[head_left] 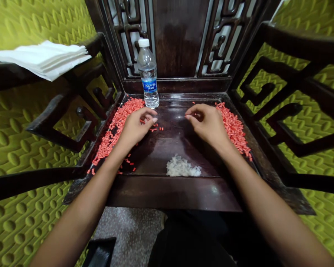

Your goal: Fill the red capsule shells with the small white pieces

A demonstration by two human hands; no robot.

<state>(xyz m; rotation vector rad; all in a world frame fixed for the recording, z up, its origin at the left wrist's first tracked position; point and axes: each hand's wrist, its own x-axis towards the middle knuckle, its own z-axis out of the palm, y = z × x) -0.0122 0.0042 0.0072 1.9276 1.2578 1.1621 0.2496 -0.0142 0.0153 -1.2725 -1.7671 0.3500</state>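
Observation:
My left hand [139, 125] hovers over the inner edge of the left pile of small red tube-like pieces [117, 122]. Its fingers are loosely curled, with thumb and index fingertips apart; red bits show around the curled fingers, and I cannot tell whether they lie in the hand or behind it. Across from it, my right hand [207, 120] is in a pinch, a small red piece [186, 115] showing at the fingertips. Beside that hand lies the right pile of red pieces [235, 129]. A small heap of whitish translucent bits [183, 166] sits near the front edge.
The dark wooden seat [161, 148] has carved armrests and a lattice back. A water bottle [149, 79] stands upright at the back left. White napkins [48, 59] rest on the left armrest. A few red pieces [132, 163] are scattered near the front left.

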